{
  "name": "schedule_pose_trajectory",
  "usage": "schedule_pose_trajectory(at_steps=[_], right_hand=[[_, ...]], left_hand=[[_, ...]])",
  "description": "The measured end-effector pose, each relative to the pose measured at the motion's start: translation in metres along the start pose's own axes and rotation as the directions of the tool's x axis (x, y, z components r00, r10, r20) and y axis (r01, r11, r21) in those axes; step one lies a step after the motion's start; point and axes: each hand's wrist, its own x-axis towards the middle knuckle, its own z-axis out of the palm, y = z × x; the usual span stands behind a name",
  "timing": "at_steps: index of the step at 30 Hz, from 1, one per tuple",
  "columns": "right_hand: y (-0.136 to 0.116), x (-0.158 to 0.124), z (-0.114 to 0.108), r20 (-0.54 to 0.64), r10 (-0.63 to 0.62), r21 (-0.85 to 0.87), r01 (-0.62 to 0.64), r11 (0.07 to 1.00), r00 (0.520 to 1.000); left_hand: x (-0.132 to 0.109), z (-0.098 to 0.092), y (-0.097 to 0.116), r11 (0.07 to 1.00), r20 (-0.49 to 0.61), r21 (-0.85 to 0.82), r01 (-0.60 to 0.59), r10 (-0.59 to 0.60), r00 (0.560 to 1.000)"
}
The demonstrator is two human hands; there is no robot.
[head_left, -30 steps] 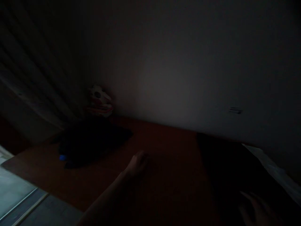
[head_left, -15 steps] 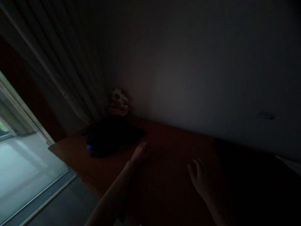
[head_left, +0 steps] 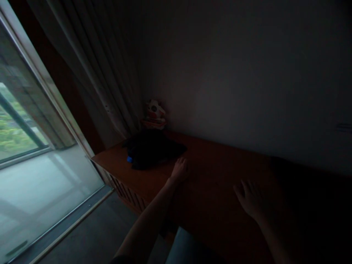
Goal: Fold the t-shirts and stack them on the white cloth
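My left hand [head_left: 180, 169] lies on the brown wooden top [head_left: 214, 165], its fingers curled into a loose fist. I see nothing in it, though its underside is hidden. Just beyond it is a dark heap of cloth [head_left: 154, 149] with a small blue patch [head_left: 129, 159] at its left edge. To the right, my right hand [head_left: 250, 198] is open over the wooden top, fingers stretched out and apart, holding nothing. The light is so dim that I cannot tell whether its palm touches the wood.
A cow-like figure [head_left: 154, 109] stands in the far corner, in front of a grey curtain [head_left: 110, 80]. On the left, a glass sliding door [head_left: 24, 121] lets in daylight. Slats [head_left: 129, 192] line the furniture's front. A very dark area [head_left: 310, 205] covers the right end.
The view has turned left, so everything sits further right and more of the glass door shows. The right hand's fingers have flattened out. My left hand stays beside the cloth.
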Motion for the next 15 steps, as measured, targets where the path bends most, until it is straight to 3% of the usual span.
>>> schedule_pose_trajectory(at_steps=[6, 15], right_hand=[[-0.006, -0.015, -0.013, 0.073, 0.053, -0.017, -0.052, 0.999, 0.996], [0.004, -0.023, -0.018, 0.085, -0.094, 0.017, 0.093, 0.996, 0.992]], left_hand=[[-0.011, -0.002, 0.006, 0.998, 0.041, 0.043, -0.044, 0.042, 0.998], [-0.036, -0.013, 0.009, 0.994, 0.046, 0.08, -0.07, 0.066, 0.997]])
